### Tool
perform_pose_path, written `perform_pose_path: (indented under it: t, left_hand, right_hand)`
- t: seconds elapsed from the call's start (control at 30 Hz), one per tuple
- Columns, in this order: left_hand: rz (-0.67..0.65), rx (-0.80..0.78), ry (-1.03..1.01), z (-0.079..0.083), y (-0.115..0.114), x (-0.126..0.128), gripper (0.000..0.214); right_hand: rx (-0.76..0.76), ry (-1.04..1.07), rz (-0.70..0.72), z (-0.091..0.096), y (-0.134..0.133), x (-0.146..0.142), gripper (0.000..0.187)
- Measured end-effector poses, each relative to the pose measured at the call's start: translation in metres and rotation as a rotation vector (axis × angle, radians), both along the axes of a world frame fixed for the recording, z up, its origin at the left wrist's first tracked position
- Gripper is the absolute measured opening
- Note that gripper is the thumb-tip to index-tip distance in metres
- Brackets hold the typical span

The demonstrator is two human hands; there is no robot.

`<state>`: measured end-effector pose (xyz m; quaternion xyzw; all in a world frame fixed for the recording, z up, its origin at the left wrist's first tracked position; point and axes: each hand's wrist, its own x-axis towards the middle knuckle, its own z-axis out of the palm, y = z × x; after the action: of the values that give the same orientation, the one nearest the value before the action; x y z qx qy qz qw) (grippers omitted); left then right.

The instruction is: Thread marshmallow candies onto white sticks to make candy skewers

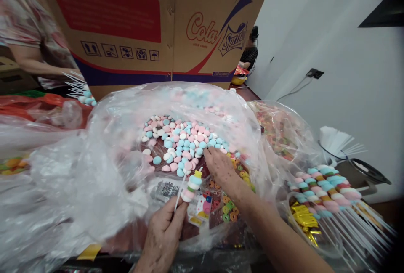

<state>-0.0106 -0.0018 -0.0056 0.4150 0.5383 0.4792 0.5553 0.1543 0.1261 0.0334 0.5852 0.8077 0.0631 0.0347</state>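
My left hand (164, 230) is closed at the bottom centre, holding a candy skewer (193, 185). Pink, white, blue and green soft candies are stacked on it, with a yellow piece near its tip. A bare white stick (179, 193) also rises from the same grip. My right hand (221, 168) reaches to the near right edge of a heap of pink, blue and white candies (186, 142). Its fingers are bent together at the heap, and whatever lies between the fingertips is hidden. Beside that wrist are ring-shaped candies (229, 209) in several colours.
Clear plastic (75, 189) surrounds the heap. Behind it stands a large cardboard box (176, 33). At right lie finished candy skewers (328, 189), gold ties (304, 216), a container of white sticks (339, 142) and a bag of candies (280, 130). Another person (31, 33) works at left.
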Motion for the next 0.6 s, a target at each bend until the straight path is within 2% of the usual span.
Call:
perform_pose_path:
  t: [0.1, 0.23, 0.3, 0.37, 0.5, 0.6]
  left_hand:
    - [-0.002, -0.004, 0.0, 0.001, 0.0, 0.0, 0.029]
    - [-0.014, 0.002, 0.039, 0.003, 0.001, -0.001, 0.031]
    - [0.0, -0.003, 0.04, 0.003, 0.001, -0.001, 0.028]
    - [0.01, -0.012, 0.021, 0.004, 0.001, 0.0, 0.029]
    - [0.011, -0.021, 0.005, 0.006, 0.0, 0.001, 0.031]
    - [0.003, -0.042, 0.01, 0.005, 0.0, 0.0, 0.034]
  right_hand:
    - [-0.054, 0.111, -0.016, -0.001, 0.005, 0.007, 0.031]
    - [-0.294, 0.556, 0.003, -0.001, 0.009, 0.025, 0.022]
    - [-0.399, 0.71, 0.021, -0.003, 0.01, 0.031, 0.02]
    - [-0.376, 0.755, 0.002, -0.004, 0.008, 0.034, 0.018]
    - [-0.176, 0.75, -0.074, 0.004, 0.001, 0.036, 0.012]
    - [-0.219, 0.901, -0.061, 0.011, -0.004, 0.035, 0.011]
